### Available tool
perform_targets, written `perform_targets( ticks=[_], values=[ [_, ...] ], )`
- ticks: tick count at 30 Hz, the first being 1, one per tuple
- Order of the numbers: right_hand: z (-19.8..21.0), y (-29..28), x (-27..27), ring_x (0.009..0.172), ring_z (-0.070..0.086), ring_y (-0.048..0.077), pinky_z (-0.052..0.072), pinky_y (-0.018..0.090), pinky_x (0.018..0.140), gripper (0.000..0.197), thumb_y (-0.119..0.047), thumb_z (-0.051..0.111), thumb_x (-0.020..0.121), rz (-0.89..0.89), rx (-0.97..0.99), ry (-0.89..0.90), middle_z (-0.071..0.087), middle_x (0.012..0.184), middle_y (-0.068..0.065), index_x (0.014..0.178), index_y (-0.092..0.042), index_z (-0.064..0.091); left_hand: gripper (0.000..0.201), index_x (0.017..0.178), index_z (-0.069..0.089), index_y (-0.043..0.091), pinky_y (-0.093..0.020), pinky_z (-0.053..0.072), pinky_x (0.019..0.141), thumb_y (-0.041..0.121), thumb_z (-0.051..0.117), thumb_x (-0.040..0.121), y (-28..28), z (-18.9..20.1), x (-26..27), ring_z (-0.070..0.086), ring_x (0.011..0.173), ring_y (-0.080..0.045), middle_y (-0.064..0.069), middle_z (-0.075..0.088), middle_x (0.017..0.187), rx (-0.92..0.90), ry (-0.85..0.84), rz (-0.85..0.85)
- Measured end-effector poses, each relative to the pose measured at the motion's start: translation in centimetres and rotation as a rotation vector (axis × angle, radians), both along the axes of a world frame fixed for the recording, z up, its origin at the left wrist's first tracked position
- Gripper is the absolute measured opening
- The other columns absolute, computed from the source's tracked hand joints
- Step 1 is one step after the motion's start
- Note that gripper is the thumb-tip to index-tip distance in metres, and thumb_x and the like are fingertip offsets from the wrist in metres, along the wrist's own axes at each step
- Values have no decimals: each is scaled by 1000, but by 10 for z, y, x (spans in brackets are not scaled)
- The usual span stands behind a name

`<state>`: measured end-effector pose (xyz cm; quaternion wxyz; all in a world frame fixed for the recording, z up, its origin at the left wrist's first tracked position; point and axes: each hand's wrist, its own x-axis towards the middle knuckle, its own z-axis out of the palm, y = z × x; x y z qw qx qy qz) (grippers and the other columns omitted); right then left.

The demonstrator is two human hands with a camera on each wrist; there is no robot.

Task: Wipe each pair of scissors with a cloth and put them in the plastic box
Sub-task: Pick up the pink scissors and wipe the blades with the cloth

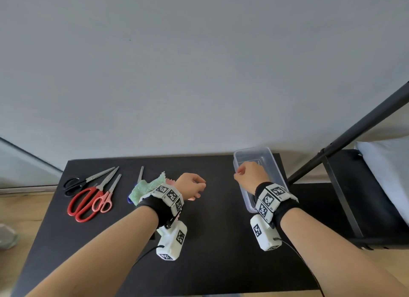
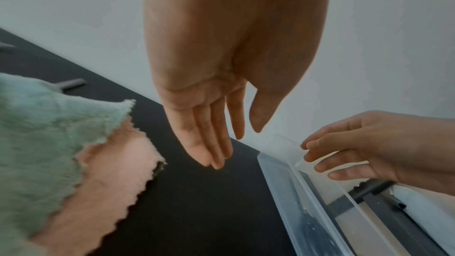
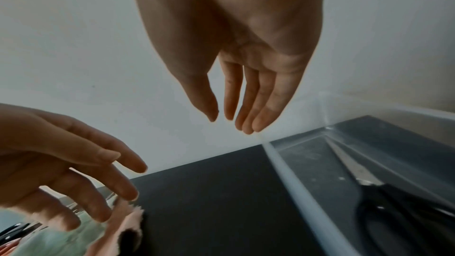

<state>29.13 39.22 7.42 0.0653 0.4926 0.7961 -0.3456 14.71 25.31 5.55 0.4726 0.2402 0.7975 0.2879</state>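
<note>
**Both hands free above the table, one pair of scissors in the box**

The left hand [image 1: 191, 185] hangs at the table's centre with relaxed fingers, holding nothing. The cloth [image 1: 146, 187], green and pink, lies at its 9 o'clock. The right hand [image 1: 251, 175], also released, hovers over the plastic box [image 1: 275, 161] at 2 o'clock. Black-handled scissors [image 3: 399, 211] lie inside. Three more pairs [image 1: 93, 192] wait at 10 o'clock.

A black surface [image 1: 210, 241] stands against a plain pale grey wall [image 1: 199, 64]. Light wooden floor [image 1: 20, 212] shows at its left. To the right, a black metal frame [image 1: 345, 139] slants upward beside a pale blue cushion [image 1: 385, 170], which lies on a dark shelf [image 1: 376, 210].
</note>
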Motion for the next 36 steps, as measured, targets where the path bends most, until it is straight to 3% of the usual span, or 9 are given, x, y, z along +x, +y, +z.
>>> perform_targets(
  ticks=[2,6,13,16,19,22,27,32,36],
  values=[
    [2,-18,-17,103,62,23,49,36,92,19,-26,58,89,32,-4,12,67,110,3,105,-17,65,20,109,63,7,-14,46,51,12,56,91,-20,2,-13,59,65,-13,-6,63,88,3,27,3],
    [4,-61,-54,97,63,23,51,35,89,15,-23,57,89,129,-11,-11,68,105,4,101,-17,65,20,109,62,8,-21,50,62,13,55,91,-66,7,-45,63,76,-17,-5,64,95,-8,36,31],
    [8,-135,-120,86,65,21,53,32,79,11,-20,54,87,225,-45,-23,68,93,2,90,-18,64,16,104,64,9,-26,52,67,12,56,90,-145,3,-102,58,67,-13,-5,61,86,-20,46,153],
    [8,-166,-149,89,65,23,53,35,83,16,-18,50,84,257,-80,-24,68,97,2,90,-15,65,14,102,64,9,-25,52,66,13,55,91,-176,1,-125,59,69,-13,-1,61,80,-30,43,183],
    [3,-193,-176,93,63,24,50,38,89,19,-32,47,75,275,-111,-15,67,97,2,81,-25,63,11,96,63,10,-25,49,61,9,53,90,-207,-4,-145,57,65,-14,-2,59,77,-48,19,216],
    [-8,-215,-203,99,63,25,48,30,86,18,-22,55,82,307,-115,-35,69,100,9,93,-18,69,10,89,62,11,-25,45,57,8,53,90,-233,-13,-163,54,63,-16,-4,57,77,-69,20,257],
    [-39,-240,-238,104,59,21,45,27,88,18,-23,62,86,363,-126,-13,68,105,4,101,-15,67,9,95,62,12,-30,53,70,13,54,92,-260,-29,-187,57,71,-18,-6,61,82,-125,42,279],
    [-63,-252,-262,98,63,22,50,30,87,15,-22,63,86,385,-138,-64,69,104,5,98,-14,68,11,98,63,16,-35,55,79,14,54,91,-265,-45,-204,62,78,-19,-6,64,92,-154,75,287],
    [-80,-258,-272,104,62,24,49,32,89,24,-27,62,88,343,-169,-116,66,112,7,107,-13,64,21,109,63,14,-36,55,82,13,53,91,-260,-54,-209,66,92,-25,-8,64,103,-166,50,303]
  ],
)
